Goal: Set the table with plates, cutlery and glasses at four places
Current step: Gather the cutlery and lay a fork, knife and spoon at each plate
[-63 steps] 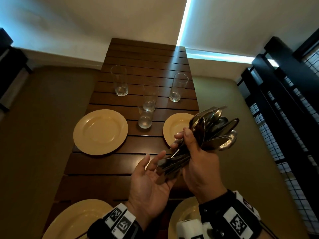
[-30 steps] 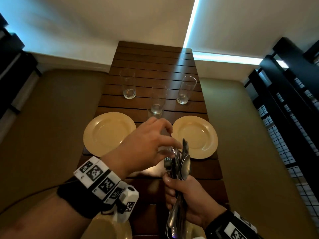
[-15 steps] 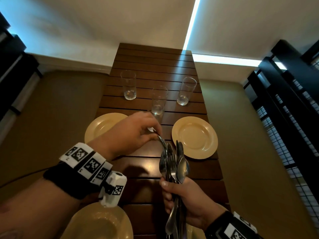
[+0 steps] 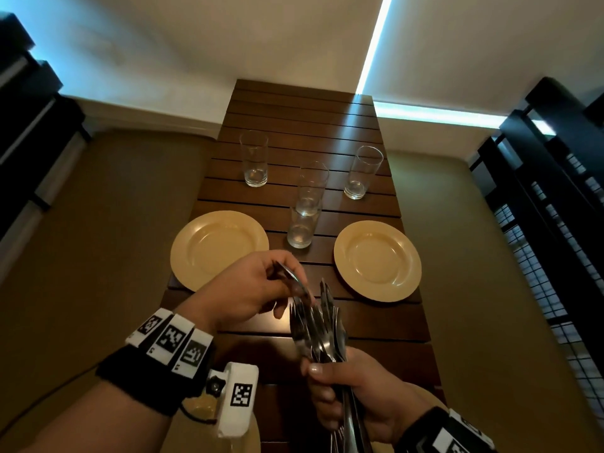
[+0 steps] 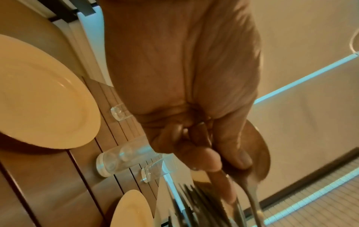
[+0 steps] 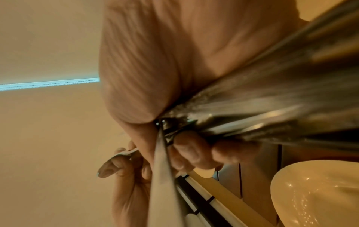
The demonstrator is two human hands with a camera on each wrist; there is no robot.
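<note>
My right hand (image 4: 330, 384) grips a bundle of forks and spoons (image 4: 315, 325) by the handles, heads up, above the near half of the wooden table (image 4: 376, 325). My left hand (image 4: 287, 284) pinches a spoon (image 4: 292, 276) at the top of the bundle, its bowl by my thumb (image 5: 258, 153). Two yellow plates (image 4: 219, 246) (image 4: 377, 259) lie at the far places. Several empty glasses stand beyond them: one at the left (image 4: 254, 161), one at the right (image 4: 363, 173) and two in the middle (image 4: 304, 223). The handles (image 6: 272, 99) fill the right wrist view.
A near plate (image 4: 235, 444) shows partly under my left wrist, another (image 6: 320, 192) below my right hand. Dark slatted chairs or railings (image 4: 555, 178) stand at the right and at the far left (image 4: 29, 119). A tan floor flanks the narrow table.
My right hand turned the bundle upright. My left hand came over it, took a spoon between its fingers and has drawn it up and to the left.
</note>
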